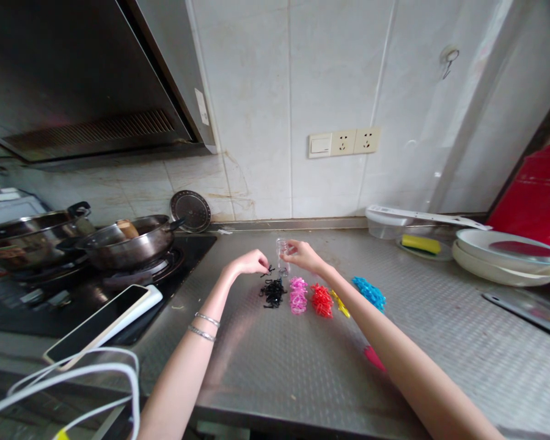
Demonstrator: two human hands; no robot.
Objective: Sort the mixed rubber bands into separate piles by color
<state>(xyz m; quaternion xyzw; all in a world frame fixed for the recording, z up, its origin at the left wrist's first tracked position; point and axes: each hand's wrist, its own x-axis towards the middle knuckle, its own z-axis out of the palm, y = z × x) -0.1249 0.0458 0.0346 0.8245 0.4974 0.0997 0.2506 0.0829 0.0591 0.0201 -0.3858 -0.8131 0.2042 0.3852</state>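
A steel counter [266, 366] meets a white tiled wall [330, 73] with sockets [355, 141], beside a dark range hood [73, 73].

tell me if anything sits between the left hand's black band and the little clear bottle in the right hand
Nothing visible does. The left hand pinches a black band right beside the clear bottle held upright by the right hand. The black pile and pink pile lie nearer the person, below that gap.

Bare steel counter [266, 366] lies open; band piles [297, 295] and phone [103, 324] crowd elsewhere.
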